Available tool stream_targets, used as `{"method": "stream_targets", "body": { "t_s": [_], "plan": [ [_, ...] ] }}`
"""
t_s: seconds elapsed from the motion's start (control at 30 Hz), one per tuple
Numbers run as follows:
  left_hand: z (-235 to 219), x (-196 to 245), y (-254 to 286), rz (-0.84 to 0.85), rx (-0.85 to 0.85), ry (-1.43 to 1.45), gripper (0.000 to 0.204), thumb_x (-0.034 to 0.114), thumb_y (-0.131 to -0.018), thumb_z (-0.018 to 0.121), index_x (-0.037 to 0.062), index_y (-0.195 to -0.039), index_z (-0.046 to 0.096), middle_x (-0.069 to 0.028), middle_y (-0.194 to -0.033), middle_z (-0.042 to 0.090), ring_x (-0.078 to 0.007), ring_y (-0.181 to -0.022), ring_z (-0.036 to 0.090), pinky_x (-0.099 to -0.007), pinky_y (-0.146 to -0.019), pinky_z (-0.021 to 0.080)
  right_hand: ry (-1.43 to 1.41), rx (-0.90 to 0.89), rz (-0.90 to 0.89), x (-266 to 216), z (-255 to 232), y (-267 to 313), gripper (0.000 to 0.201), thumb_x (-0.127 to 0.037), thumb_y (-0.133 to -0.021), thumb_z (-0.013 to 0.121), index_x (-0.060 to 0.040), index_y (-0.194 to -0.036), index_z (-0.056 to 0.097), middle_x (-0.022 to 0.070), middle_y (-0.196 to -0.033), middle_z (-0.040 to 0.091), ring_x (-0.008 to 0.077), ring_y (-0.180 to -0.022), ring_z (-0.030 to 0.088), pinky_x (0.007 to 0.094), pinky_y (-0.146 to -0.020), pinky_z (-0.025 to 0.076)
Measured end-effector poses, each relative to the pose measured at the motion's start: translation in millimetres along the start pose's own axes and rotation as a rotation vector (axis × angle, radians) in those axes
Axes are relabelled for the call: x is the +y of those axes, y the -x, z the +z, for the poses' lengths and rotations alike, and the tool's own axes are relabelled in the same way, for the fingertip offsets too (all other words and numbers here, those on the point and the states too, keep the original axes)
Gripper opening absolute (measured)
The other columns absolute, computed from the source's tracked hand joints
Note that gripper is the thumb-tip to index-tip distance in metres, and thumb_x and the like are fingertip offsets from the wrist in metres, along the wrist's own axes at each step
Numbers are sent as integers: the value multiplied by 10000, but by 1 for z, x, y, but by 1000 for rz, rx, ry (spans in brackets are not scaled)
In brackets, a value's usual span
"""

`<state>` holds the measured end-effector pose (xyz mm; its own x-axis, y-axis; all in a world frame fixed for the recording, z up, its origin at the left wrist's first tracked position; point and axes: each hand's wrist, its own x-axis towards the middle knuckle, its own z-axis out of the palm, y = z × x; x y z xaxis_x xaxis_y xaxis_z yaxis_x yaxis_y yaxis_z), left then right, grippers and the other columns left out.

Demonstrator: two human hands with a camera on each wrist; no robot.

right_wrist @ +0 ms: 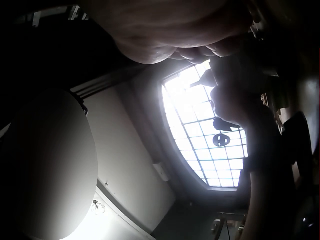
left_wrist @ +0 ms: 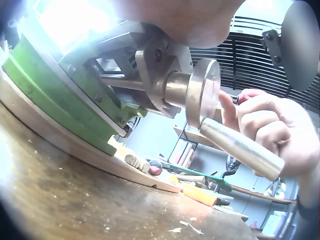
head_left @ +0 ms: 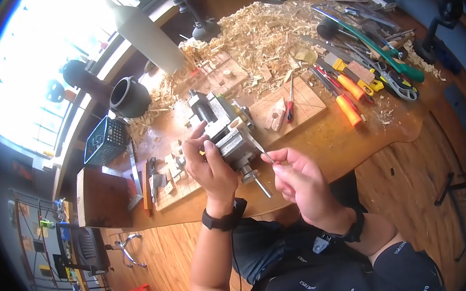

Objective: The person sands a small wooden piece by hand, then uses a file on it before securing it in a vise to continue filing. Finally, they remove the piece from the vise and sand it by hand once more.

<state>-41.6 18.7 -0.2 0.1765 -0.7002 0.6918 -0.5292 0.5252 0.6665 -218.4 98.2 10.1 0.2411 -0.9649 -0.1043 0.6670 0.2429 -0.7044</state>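
A metal bench vise (head_left: 234,145) stands on a board, with a small pale wood piece (head_left: 236,124) at its top. The right hand (head_left: 306,186) pinches a slim metal tool (head_left: 261,148) between thumb and fingers, its far end close to the wood piece. Most of the tool's handle is hidden in the palm. Beside the vise, the left hand (head_left: 208,167) is raised with loosely bent fingers and nothing visible in its grasp. The left wrist view shows the vise's crank handle (left_wrist: 242,150) close up, with the right hand behind it. The right wrist view is dark.
Wood shavings (head_left: 256,30) heap across the back. Orange-handled tools (head_left: 347,110), scissors (head_left: 399,85) and a green-handled saw (head_left: 408,72) lie at right. A red screwdriver (head_left: 290,110) rests on a wooden board (head_left: 309,101). At left are a basket (head_left: 105,140) and wooden box (head_left: 102,198).
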Motion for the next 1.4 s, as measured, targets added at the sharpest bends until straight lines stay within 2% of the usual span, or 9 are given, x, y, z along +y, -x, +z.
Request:
{"method": "stream_targets", "body": {
  "t_s": [0.07, 0.13, 0.3, 0.4, 0.73, 0.77, 1.07, 1.1, 1.4],
  "plan": [
    [1, -2, 0, -2, 6, 4, 145, 114, -1012, 435, -10, -955, 482, -250, -1227, 674, -229, -1058, 599, -386, -998, 438, -20, -5, 12, 5, 2, 7, 261, -117, -1060, 528, 29, -1275, 552, -62, -744, 495, 1, -653, 408, 171, -593, 331],
    [2, -6, -1, 68, 45, -11, 141, 102, -965, 489, -34, -958, 526, -259, -1183, 703, -299, -936, 660, -416, -882, 502, -39, -9, 18, 11, 3, 3, 266, -98, -1059, 531, 27, -1294, 539, -54, -794, 510, 5, -685, 417, 169, -621, 348],
    [0, -4, 0, 43, 37, -10, 145, 105, -965, 490, -35, -958, 530, -260, -1184, 704, -305, -934, 662, -421, -878, 504, -17, 54, -118, 26, 18, -14, 273, -140, -1056, 535, -26, -1304, 542, -66, -738, 462, 7, -651, 404, 176, -555, 323],
    [2, -9, -1, 45, 46, -8, 149, 105, -964, 492, -38, -959, 533, -264, -1179, 707, -314, -934, 667, -424, -879, 506, -68, 6, -80, 22, 19, -2, 268, -73, -1059, 535, 34, -1303, 509, -13, -872, 522, 13, -720, 438, 173, -636, 373],
    [0, -3, -1, 32, 47, -36, 156, 108, -952, 504, -44, -947, 542, -287, -1161, 708, -362, -947, 682, -445, -886, 508, -28, -14, -47, 12, 8, -14, 233, -66, -1053, 530, 29, -1265, 536, -39, -825, 518, 19, -690, 451, 177, -606, 383],
    [-1, 0, 0, 5, 1, -37, 122, 99, -994, 459, -6, -948, 501, -262, -1213, 687, -231, -1023, 627, -380, -955, 465, -35, -14, -43, 8, 7, -20, 240, -75, -1051, 535, 28, -1268, 534, -36, -823, 521, 19, -685, 451, 176, -602, 380],
    [1, 0, 0, 4, -2, -7, 131, 101, -997, 455, -11, -944, 497, -270, -1215, 683, -244, -1052, 633, -390, -975, 463, -25, 2, -57, 6, 9, -25, 243, -109, -1053, 544, 25, -1255, 550, -43, -786, 519, 16, -661, 436, 184, -585, 364],
    [1, -2, 0, 16, 5, -2, 134, 102, -999, 453, -13, -947, 499, -267, -1212, 684, -246, -1056, 633, -392, -977, 463, 37, 15, -61, 7, 12, -27, 290, -171, -1047, 546, -20, -1295, 556, -68, -707, 460, -7, -586, 362, 169, -507, 271],
    [-1, -3, 1, -6, 1, 13, 135, 108, -1005, 451, -12, -970, 502, -267, -1218, 676, -252, -1084, 629, -407, -996, 461, 37, 72, -58, 5, 6, -18, 276, -147, -1042, 533, -9, -1278, 569, -79, -713, 433, -3, -581, 360, 175, -494, 271]
  ]
}}
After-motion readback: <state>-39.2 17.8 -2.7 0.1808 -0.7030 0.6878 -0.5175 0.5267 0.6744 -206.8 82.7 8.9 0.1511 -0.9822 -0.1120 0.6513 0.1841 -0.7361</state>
